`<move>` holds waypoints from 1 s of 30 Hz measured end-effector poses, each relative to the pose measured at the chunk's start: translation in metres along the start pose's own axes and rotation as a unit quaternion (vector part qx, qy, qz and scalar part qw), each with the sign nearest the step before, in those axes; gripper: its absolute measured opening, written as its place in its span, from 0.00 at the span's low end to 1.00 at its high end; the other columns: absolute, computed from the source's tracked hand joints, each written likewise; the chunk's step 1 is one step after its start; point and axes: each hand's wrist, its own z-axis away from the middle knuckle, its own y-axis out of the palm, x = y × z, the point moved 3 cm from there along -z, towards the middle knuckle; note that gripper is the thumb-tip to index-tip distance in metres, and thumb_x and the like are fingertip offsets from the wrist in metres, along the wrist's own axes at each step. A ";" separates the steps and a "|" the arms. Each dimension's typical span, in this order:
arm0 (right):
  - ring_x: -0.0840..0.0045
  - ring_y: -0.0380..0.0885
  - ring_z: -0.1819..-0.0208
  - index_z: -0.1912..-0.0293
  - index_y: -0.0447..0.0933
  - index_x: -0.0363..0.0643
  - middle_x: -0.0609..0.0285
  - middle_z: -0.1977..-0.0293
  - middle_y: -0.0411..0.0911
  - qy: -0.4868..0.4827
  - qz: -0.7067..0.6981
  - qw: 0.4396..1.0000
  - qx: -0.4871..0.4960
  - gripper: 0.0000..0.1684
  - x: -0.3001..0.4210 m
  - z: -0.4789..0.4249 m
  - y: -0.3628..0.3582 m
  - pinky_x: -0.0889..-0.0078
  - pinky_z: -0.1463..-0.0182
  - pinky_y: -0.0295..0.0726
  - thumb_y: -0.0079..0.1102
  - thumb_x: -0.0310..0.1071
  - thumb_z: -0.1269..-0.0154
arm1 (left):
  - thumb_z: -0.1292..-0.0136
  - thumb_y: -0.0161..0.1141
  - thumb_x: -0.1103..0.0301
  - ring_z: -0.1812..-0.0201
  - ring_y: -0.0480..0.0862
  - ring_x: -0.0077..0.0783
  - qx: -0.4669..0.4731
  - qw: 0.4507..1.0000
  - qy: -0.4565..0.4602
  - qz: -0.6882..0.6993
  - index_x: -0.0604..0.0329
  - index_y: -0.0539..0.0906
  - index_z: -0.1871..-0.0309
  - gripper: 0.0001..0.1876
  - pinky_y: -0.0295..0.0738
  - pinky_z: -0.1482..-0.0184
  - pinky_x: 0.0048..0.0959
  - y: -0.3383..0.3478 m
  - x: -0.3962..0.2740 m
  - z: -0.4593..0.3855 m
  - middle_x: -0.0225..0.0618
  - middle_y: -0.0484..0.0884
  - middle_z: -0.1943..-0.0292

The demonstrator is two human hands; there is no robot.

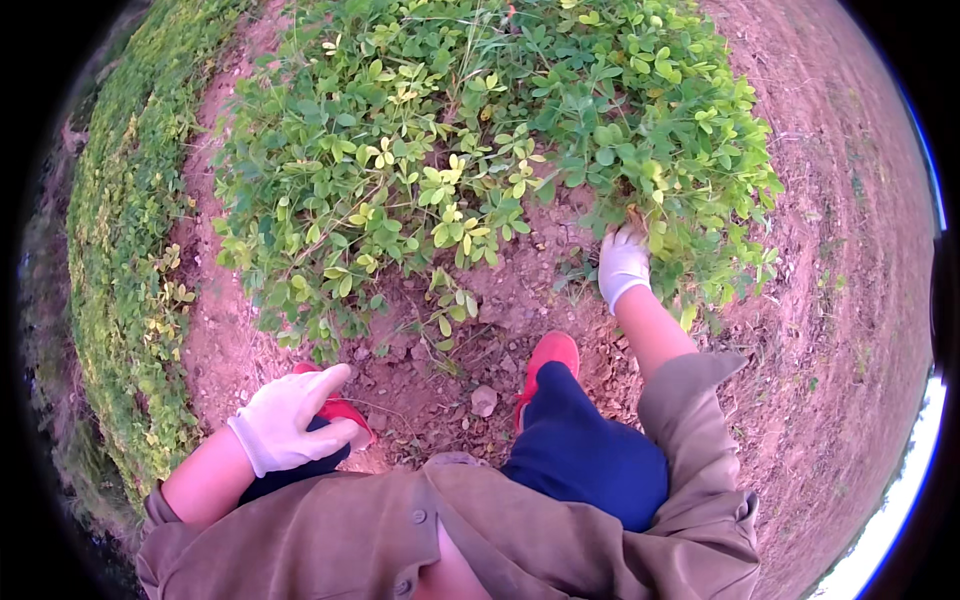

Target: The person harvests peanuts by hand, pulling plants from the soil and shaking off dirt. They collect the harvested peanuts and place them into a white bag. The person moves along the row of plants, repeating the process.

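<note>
My right hand (625, 262), in a pale work glove, reaches into the lower right side of a bed of leafy green plants (352, 180). Its fingertips are partly hidden among leaves and stems at the plant's base, so whether they grip anything does not show. My left hand (296, 416), gloved alike, hovers over my left knee and red shoe, its thumb and fingers apart and nothing in it. Some leaves near the bed's front have turned yellow. Between the hands lies reddish, crumbly soil (420, 375).
A stone (484, 401) lies between my red shoes (551, 356). Another strip of green plants (120, 262) runs along the left, past a band of soil. Reddish ground with dry litter (832, 300) stretches along the right.
</note>
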 end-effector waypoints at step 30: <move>0.58 0.78 0.41 0.39 0.68 0.28 0.42 0.45 0.78 0.057 -0.337 0.930 0.137 0.55 0.002 0.031 -0.048 0.64 0.39 0.76 0.66 0.67 0.49 | 0.38 0.59 0.45 0.47 0.80 0.55 0.055 0.997 -0.031 0.040 0.71 0.68 0.36 0.38 0.75 0.44 0.41 0.026 0.012 0.017 0.57 0.80 0.50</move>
